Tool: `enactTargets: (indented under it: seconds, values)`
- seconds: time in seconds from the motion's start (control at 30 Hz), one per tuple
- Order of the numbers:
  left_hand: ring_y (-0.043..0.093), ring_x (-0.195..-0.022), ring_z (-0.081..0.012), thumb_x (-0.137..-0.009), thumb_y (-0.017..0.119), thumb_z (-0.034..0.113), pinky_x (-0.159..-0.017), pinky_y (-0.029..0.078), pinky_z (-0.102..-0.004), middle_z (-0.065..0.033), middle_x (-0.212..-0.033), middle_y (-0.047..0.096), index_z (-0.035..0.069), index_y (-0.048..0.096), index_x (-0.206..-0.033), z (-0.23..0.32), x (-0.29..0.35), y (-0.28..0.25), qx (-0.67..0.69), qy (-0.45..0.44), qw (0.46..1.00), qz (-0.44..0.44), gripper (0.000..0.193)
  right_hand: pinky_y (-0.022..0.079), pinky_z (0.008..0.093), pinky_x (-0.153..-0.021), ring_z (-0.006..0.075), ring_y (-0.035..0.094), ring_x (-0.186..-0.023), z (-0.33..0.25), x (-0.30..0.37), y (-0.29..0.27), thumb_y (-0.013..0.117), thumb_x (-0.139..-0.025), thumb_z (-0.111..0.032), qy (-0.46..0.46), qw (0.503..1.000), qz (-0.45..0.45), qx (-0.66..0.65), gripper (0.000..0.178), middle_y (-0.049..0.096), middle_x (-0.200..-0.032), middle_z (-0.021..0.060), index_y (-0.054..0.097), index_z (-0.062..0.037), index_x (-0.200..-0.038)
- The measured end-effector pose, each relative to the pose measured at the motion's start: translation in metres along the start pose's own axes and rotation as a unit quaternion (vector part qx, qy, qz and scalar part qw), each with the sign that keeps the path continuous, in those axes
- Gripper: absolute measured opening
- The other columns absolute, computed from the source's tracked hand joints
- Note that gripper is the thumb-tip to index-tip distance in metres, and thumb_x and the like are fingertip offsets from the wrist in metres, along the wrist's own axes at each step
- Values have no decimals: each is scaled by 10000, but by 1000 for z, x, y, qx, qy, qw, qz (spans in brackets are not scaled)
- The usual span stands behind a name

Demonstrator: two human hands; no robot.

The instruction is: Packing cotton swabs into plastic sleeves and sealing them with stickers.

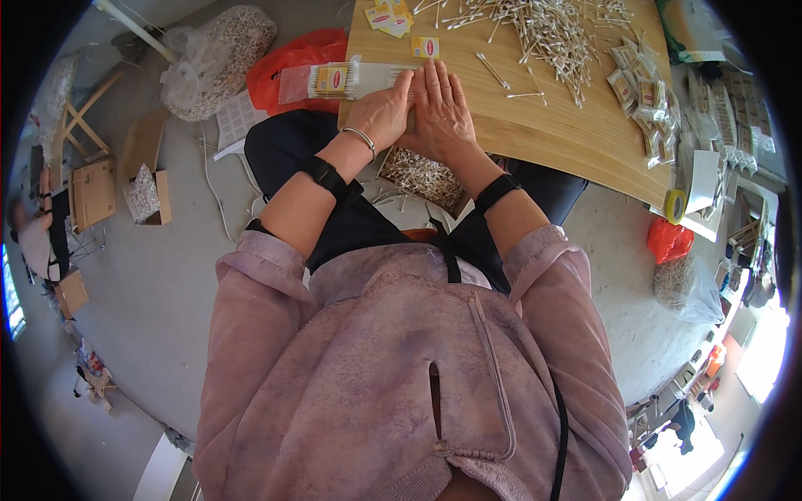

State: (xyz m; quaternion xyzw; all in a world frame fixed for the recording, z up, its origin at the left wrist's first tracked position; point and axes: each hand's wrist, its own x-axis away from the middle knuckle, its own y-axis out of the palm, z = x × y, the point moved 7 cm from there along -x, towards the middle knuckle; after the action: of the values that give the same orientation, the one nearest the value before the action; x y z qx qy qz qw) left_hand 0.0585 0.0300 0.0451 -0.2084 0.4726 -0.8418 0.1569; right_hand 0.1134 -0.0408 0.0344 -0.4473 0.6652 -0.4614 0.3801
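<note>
My two hands meet at the table's near edge. My left hand (380, 115) is curved and closed, with its fingertips against a few cotton swabs (394, 73) whose ends show just past them; the rest is hidden. My right hand (444, 117) lies against it, fingers straight and side by side, palm down. To the left, a clear plastic bag (365, 77) lies flat, holding a row of cotton swabs and a yellow-and-white card (336, 79). Another such card (424, 47) rests just beyond my fingertips. Under my wrists, a box (458, 205) in my lap holds many loose cotton swabs.
A large heap of cotton swabs (543, 33) spreads over the wooden table (518, 125). Packed bags of swabs (643, 96) pile up at its right, near a yellow tape roll (675, 205). More cards (389, 17) lie far left. Red plastic (296, 63) and a full sack (225, 63) sit left.
</note>
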Motion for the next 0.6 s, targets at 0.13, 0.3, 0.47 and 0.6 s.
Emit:
enactTargets:
  seconds: [0.13,0.3,0.47,0.6]
  values:
    - [645,-782,-379,-906,415,158,-692,508,-470,-236,-854,652,21,356,-1300,-5,-3,2,-13,1,1000,9,422,108,431,-1156,325,125,-1418,-2,-2,0,671,-662,-620,6,999,-29,19,1116,192,-1495,223,195,32,-1433]
    - [646,-791,-381,-906,410,155,-695,508,-472,-232,-860,656,25,353,-1303,-7,-6,5,-22,-14,1000,-1,422,137,438,-1148,336,155,-1409,-3,2,-1,671,-683,-603,-1,1000,5,-7,1087,218,-1484,226,206,38,-1427]
    - [643,-781,-391,-921,434,198,-680,505,-482,-235,-827,653,71,367,-1295,-9,-7,3,-5,-7,1000,8,400,148,441,-1146,335,176,-1404,-4,5,-1,654,-704,-601,-13,999,32,-19,1049,238,-1476,228,236,46,-1416]
    - [640,-778,-399,-926,451,220,-671,503,-486,-241,-815,650,86,386,-1270,-12,-8,6,1,-10,1000,13,376,148,434,-1147,333,174,-1405,-5,5,1,631,-717,-620,-9,1000,26,-6,1040,236,-1478,229,247,52,-1412]
